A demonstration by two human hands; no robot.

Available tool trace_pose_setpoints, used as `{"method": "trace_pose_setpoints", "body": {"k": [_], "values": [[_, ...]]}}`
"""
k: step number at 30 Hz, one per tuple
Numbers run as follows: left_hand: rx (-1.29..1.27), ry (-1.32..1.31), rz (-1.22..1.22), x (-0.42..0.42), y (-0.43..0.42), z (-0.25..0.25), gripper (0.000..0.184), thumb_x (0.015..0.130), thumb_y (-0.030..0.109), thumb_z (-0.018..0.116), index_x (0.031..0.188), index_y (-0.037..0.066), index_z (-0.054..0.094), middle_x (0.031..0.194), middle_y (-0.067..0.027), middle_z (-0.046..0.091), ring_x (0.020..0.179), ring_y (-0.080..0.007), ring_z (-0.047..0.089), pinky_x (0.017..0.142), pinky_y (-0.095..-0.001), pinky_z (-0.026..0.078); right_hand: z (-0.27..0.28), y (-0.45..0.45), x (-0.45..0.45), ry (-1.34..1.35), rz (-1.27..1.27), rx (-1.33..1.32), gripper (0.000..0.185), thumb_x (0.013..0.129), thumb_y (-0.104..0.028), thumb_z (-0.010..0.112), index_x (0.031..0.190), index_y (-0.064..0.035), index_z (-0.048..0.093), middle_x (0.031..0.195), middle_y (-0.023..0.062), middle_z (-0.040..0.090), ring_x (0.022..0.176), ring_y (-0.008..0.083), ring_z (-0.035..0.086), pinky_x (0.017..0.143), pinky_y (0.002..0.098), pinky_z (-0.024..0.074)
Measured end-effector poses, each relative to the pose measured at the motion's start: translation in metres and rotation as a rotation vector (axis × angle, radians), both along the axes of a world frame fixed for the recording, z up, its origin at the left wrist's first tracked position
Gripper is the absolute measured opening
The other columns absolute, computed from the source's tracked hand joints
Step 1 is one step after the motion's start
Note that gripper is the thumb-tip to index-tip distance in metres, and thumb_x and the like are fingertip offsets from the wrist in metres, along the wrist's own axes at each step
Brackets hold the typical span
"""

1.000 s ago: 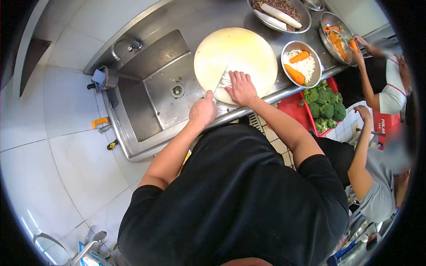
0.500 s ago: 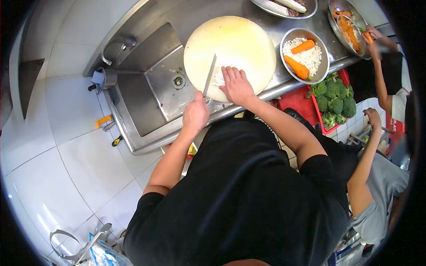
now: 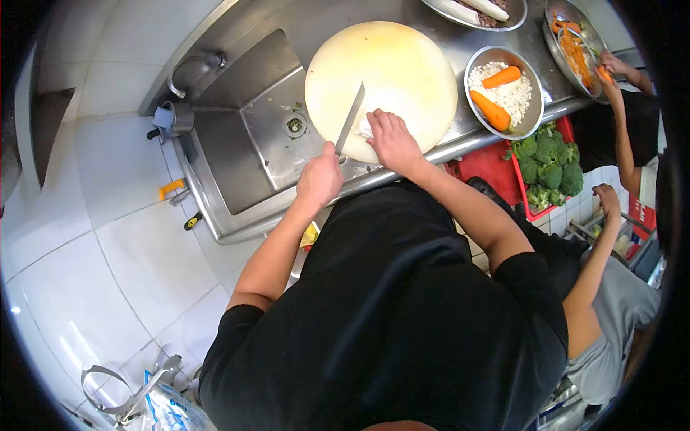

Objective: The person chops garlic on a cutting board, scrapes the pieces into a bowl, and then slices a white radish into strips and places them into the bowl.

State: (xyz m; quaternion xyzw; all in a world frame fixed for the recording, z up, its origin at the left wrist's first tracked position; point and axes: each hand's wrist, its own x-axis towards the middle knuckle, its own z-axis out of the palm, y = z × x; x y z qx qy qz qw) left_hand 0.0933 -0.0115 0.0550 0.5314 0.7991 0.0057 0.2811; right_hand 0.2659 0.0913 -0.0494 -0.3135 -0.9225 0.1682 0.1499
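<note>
My left hand (image 3: 320,177) is closed round the handle of a knife (image 3: 351,119), whose blade points up and away over the round cutting board (image 3: 424,65). On the board, my right hand (image 3: 397,144) presses its fingers down on a piece of white vegetable (image 3: 366,128), partly hidden under them. The blade lies just left of this piece, with a small gap between. Beside the board on the right stands a metal bowl (image 3: 535,115) holding small white pieces and two peeled carrots (image 3: 490,110).
A sink (image 3: 223,158) with a faucet (image 3: 175,80) lies left of the board. Long white vegetables (image 3: 485,7) fill a bowl at the top. Broccoli (image 3: 550,154) sits in a red crate below the counter. At right, a co-worker's hands (image 3: 611,72) hold a carrot; another person's arm (image 3: 600,251) is nearby.
The view has shifted. The knife has moved left, away from my right hand, and its blade now stands clear of the white vegetable. My right hand stays on the piece.
</note>
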Motion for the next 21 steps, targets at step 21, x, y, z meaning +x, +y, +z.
{"method": "trace_pose_setpoints", "body": {"k": [21], "values": [[-0.013, -0.011, 0.040, 0.010, -0.004, 0.030, 0.020, 0.104, 0.019, 0.049, 0.116, 0.004, 0.050, 0.083, -0.0328, 0.068, 0.084, -0.0537, 0.067, 0.078, -0.0640, 0.050, 0.027, 0.015, -0.002, 0.309, 0.028, -0.241, 0.040, 0.080, -0.021, 0.073, 0.113, -0.0037, 0.061, 0.121, 0.0187, 0.055, 0.116, 0.0376, 0.055, 0.102, 0.0472, 0.0469]]}}
